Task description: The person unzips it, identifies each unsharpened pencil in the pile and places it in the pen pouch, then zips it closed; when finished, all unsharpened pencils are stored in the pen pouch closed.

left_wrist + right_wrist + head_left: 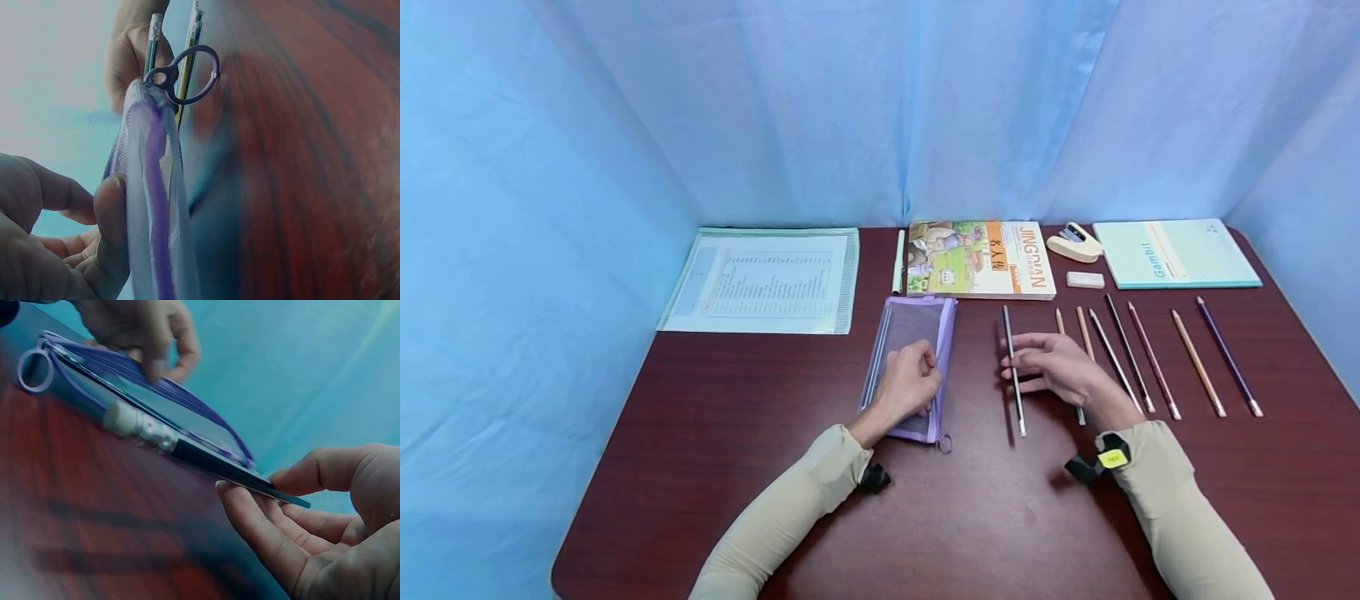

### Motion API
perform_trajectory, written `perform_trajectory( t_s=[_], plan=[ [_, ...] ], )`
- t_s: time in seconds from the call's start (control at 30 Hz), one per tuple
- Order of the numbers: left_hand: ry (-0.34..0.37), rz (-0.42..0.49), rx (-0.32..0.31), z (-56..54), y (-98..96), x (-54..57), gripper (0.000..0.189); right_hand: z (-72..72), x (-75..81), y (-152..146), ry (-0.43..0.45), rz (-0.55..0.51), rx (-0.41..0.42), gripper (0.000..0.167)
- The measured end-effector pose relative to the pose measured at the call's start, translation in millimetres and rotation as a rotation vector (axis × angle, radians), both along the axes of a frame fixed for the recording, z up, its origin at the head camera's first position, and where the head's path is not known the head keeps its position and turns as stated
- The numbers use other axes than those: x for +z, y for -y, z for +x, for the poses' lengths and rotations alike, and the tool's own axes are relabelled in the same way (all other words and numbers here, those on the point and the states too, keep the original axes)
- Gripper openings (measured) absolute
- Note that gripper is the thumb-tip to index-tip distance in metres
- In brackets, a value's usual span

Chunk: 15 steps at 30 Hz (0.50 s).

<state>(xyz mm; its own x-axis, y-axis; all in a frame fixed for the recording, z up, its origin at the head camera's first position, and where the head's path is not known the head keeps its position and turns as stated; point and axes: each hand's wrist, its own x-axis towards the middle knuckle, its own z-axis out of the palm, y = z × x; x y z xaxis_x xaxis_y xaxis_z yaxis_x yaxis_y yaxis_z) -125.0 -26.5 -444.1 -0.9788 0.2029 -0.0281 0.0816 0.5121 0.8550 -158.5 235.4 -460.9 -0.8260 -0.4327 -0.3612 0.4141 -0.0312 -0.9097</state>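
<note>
A purple-edged mesh pencil case (910, 321) lies on the table, its ring pull (945, 443) toward the near edge. My left hand (910, 383) is over it and pinches its upper edge between thumb and curled fingers; in the right wrist view the mouth of the case (206, 419) gapes. To the right, my right hand (1056, 367) pinches a dark pencil (1017, 400) between thumb and fingertips, raised above the table. Its white eraser end (122, 419) points toward the near side, beside the case in the right wrist view.
Several pencils (1153, 362) lie in a row on the right, partly behind my right hand. Along the back are a document folder (760, 279), a white pen (898, 262), a book (958, 258), a stapler (1075, 246), an eraser (1086, 281) and a notebook (1195, 258). Blue curtains surround the table.
</note>
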Motion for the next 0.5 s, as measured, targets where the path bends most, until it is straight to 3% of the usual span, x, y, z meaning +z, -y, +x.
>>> perform_trajectory(
  t_s=[0.33,0.5],
  plan=[
    [-0.004,-0.019,0.002,0.1,-0.2,-1.1,0.007,-9.3,-11.9,56.3,0.047,0.046,0.086,0.051],
    [0.008,-0.003,-0.005,-0.4,0.4,0.2,0.005,-15.4,-11.7,74.8,0.047,0.070,0.045,0.055]
  ],
)
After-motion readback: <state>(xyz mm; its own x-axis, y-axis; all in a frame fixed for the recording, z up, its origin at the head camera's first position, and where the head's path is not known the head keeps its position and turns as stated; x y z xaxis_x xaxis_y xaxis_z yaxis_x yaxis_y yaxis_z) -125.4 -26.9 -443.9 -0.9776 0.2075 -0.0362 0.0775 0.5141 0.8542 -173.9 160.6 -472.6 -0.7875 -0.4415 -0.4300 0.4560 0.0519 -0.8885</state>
